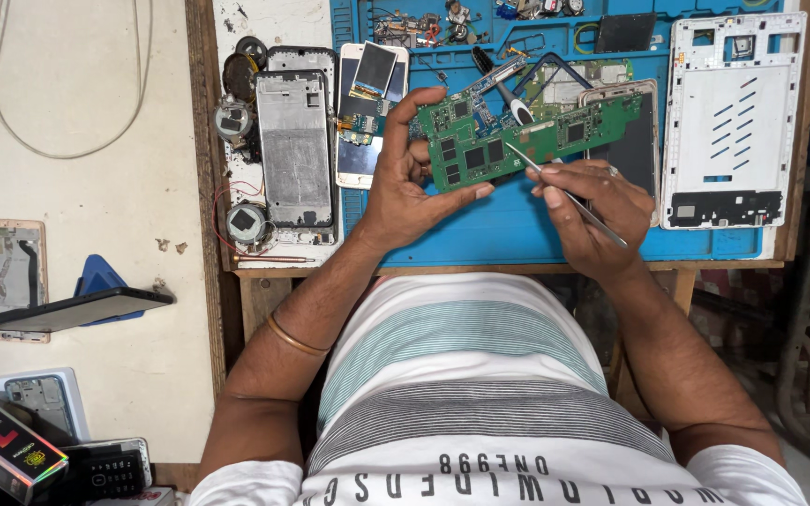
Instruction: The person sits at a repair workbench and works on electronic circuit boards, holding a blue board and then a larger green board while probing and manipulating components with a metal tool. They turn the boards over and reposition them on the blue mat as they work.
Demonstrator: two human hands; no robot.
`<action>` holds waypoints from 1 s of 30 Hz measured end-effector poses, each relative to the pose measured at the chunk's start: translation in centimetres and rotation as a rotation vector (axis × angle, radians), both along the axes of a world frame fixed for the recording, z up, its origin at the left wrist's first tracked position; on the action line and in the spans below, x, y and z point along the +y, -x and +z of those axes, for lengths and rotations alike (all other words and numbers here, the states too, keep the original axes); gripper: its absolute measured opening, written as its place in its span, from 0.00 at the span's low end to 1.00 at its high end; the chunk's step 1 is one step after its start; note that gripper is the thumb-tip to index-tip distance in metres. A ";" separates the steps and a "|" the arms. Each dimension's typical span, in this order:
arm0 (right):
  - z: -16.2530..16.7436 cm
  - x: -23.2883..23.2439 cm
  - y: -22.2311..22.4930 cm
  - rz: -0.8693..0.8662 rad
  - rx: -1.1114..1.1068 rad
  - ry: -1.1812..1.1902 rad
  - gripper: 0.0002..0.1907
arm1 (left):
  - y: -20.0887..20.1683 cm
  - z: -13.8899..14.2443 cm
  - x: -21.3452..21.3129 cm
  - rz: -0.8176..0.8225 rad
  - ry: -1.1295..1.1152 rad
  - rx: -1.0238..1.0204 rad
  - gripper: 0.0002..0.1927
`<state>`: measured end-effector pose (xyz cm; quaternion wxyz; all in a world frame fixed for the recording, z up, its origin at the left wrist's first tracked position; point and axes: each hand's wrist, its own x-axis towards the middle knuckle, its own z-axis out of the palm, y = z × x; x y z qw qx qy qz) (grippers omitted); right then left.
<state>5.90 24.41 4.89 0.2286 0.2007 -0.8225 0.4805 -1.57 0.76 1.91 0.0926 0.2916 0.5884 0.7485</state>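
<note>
Wooden workbench (442, 272) w/ blue repair mat (517, 234) on top, seen from overhead; worn wood frame edges at left & right. Left of bench, a cream surface (77, 122), scuffed, w/ a thin grey cable (11, 122) looping over it. Lower right: bare dusty concrete floor (761, 375); light is even, soft daylight, no hard shadows.

The person wears a white short-sleeved T-shirt with pale green and grey striped bands and dark lettering across the chest. A thin gold bangle (296, 338) circles the forearm below the left hand (405, 178); a ring sits on the right hand (592, 201).
</note>
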 end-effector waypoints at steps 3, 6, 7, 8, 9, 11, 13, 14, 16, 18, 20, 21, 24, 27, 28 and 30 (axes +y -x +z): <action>0.2 -0.2 0.1 0.003 0.022 -0.032 0.07 | 0.0 0.0 0.0 -0.012 -0.008 0.004 0.50; 0.3 -0.3 0.1 0.026 0.016 -0.024 0.06 | 0.0 0.0 0.0 0.002 -0.038 -0.036 0.50; 0.4 -0.3 0.0 0.038 0.008 -0.030 0.06 | 0.0 0.1 0.0 0.003 -0.054 -0.071 0.50; 0.4 -0.3 0.0 0.050 0.001 -0.035 0.06 | 0.0 0.1 -0.1 0.004 -0.069 -0.105 0.50; 0.4 -0.2 0.0 0.064 -0.005 -0.041 0.06 | 0.1 0.2 -0.1 0.007 -0.084 -0.138 0.51; 0.3 -0.3 -0.1 0.062 0.008 -0.035 0.06 | 0.1 0.2 -0.1 0.009 -0.082 -0.141 0.51; 0.1 -0.3 -0.1 0.056 0.019 -0.037 0.07 | 0.1 0.2 -0.1 0.005 -0.073 -0.124 0.52; 0.1 -0.3 -0.1 0.053 0.024 -0.044 0.07 | 0.1 0.2 -0.1 0.001 -0.066 -0.106 0.52; -0.1 -0.4 -0.1 0.043 0.034 -0.064 0.07 | 0.0 0.2 -0.1 -0.012 -0.065 -0.087 0.52; -0.2 -0.4 -0.1 0.035 0.050 -0.092 0.07 | 0.0 0.1 -0.2 -0.022 -0.077 -0.081 0.53; -0.3 -0.4 -0.2 0.015 0.044 -0.099 0.08 | 0.0 0.1 -0.3 -0.046 -0.027 -0.057 0.52; -0.2 -0.4 -0.2 0.003 0.042 -0.102 0.08 | 0.0 0.1 -0.3 -0.059 -0.002 -0.044 0.52; -0.2 -0.5 -0.2 0.015 0.020 -0.074 0.08 | -0.2 0.1 -0.2 -0.057 -0.015 -0.049 0.51; -0.2 -0.6 -0.2 0.054 0.059 -0.092 0.08 | -0.1 0.2 -0.1 -0.005 0.007 -0.003 0.51; -0.2 -0.7 -0.2 0.049 0.048 -0.086 0.08 | -0.2 0.2 -0.1 -0.012 0.003 -0.008 0.50; -0.3 -0.6 -0.2 0.037 0.028 -0.074 0.08 | -0.1 0.2 -0.1 -0.028 -0.004 -0.015 0.50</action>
